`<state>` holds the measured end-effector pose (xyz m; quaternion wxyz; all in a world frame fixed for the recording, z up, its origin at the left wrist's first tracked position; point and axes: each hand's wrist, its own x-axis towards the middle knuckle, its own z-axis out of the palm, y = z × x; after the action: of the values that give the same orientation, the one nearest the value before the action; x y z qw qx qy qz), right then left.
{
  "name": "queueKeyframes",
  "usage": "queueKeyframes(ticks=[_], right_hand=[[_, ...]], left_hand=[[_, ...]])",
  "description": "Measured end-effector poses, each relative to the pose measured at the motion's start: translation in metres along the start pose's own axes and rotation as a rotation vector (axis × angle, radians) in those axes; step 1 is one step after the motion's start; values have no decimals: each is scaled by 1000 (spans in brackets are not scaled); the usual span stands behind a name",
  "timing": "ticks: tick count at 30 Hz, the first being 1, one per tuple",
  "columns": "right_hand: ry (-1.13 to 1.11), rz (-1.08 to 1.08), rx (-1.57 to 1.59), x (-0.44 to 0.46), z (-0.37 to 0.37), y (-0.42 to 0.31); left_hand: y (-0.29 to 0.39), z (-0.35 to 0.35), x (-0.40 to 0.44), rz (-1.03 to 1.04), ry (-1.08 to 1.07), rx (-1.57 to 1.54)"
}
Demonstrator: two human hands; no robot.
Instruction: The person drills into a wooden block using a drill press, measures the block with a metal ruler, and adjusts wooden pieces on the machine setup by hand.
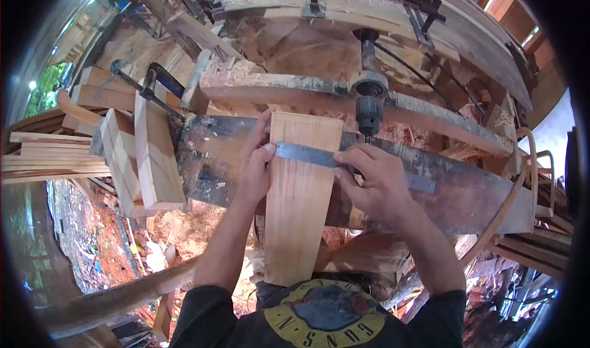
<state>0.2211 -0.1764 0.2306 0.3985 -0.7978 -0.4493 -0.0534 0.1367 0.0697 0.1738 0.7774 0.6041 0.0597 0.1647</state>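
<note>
A pale wooden board (296,213) stretches from my body up to the dark bench. Across its upper part lies a metal ruler (306,154), which continues to the right beneath my right hand. My left hand (257,163) grips the board's left edge, with the thumb at the ruler's left end and the other fingers partly hidden behind the wood. With thumb and fingers closed, my right hand (373,174) holds the ruler at the board's right edge. Just beyond that hand is a drill chuck (368,111) on a horizontal shaft.
Thick wooden blocks (157,157) stand at the left of the dark bench (485,197), near a clamp (153,87). A sawdust-covered beam (276,90) runs behind the board. Stacked planks (55,151) lie far left, and a curved wooden handle (501,219) rises at right.
</note>
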Motion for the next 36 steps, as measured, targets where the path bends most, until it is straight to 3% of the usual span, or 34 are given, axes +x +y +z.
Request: queueKeyframes(ticks=[4,14,19,25,32,36], right_hand=[[24,24,-22,0,10,16],[-35,113,-14,1,23,34],[-50,139,11,6,21,32],[13,-1,-6,12,28,49],[-34,81,48,15,25,47],[-22,52,48,17,26,51]], left_hand=[[-36,-19,19,0,8,50],[-45,-21,26,-95,105,283],[-48,-16,25,-54,107,129],[-46,-14,23,-45,109,108],[-41,-13,20,-114,67,51],[-52,-16,22,-38,84,5]])
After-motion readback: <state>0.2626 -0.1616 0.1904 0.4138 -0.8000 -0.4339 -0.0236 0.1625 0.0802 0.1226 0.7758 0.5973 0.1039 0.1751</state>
